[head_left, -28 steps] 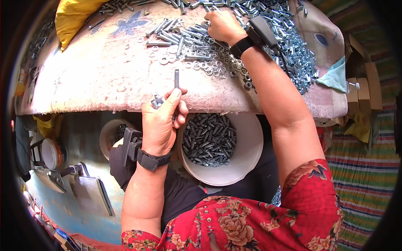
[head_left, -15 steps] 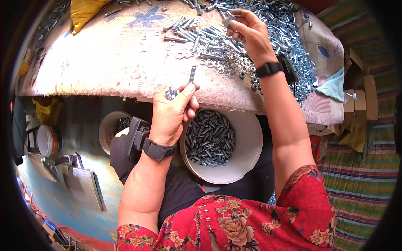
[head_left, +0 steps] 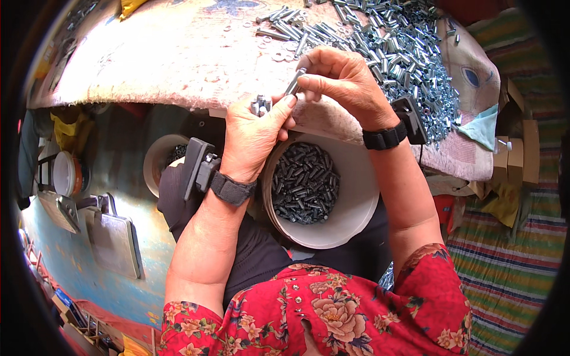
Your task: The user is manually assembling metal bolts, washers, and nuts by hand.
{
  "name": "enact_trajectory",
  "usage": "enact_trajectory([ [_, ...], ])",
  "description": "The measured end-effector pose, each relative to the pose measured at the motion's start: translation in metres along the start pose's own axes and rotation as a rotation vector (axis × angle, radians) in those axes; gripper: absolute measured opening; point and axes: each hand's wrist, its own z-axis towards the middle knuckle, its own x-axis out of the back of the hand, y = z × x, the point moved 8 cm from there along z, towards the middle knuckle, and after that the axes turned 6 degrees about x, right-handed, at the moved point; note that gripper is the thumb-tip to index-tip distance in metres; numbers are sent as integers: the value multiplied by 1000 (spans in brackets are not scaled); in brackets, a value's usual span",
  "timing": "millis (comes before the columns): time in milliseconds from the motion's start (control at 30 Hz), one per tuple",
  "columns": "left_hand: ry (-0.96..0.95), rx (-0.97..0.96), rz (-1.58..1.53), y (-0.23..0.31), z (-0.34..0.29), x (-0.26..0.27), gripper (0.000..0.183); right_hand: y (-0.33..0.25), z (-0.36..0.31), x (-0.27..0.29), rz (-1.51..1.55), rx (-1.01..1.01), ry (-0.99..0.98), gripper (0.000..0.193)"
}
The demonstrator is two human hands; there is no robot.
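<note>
My left hand (head_left: pixel 252 139) is closed, with a bolt (head_left: pixel 293 84) standing tilted between its thumb and forefinger. More short metal pieces (head_left: pixel 260 105) stick out above that hand's curled fingers. At the bolt's upper end, the thumb and fingers of my right hand (head_left: pixel 347 83) close on a small silvery piece, mostly hidden, whose kind I cannot make out. Both hands are over the near edge of a cloth-covered table (head_left: pixel 166 77). Beyond my right hand spreads a heap of silvery bolts and small sleeves (head_left: pixel 404 62), with loose washers (head_left: pixel 279 57) at its left.
Below my hands, a white bucket (head_left: pixel 356 196) holds many dark bolts (head_left: pixel 304 184). A smaller pail (head_left: pixel 155 160) stands to its left. A light blue cloth (head_left: pixel 480 127) hangs at the table's right corner, near cardboard boxes (head_left: pixel 515 155). A metal dustpan-like plate (head_left: pixel 113 243) lies on the left.
My right hand has come down and left from above the heap to the bolt's tip, bringing its small piece. My left hand has risen slightly to meet it, and the whole view has shifted.
</note>
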Motion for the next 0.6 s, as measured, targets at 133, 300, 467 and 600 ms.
enact_trajectory([
  [133,37,4,-64,3,-3,11,20,5,-1,-9,-192,-160,-29,19],
  [300,-2,-14,-43,5,-3,14,20,3,8,-30,-41,-82,-31,22],
  [467,101,19,-196,2,5,32,23,-6,49,3,-568,23,65,29],
  [600,162,73,-304,-2,6,37,23,10,78,-9,-1062,476,89,13],
])
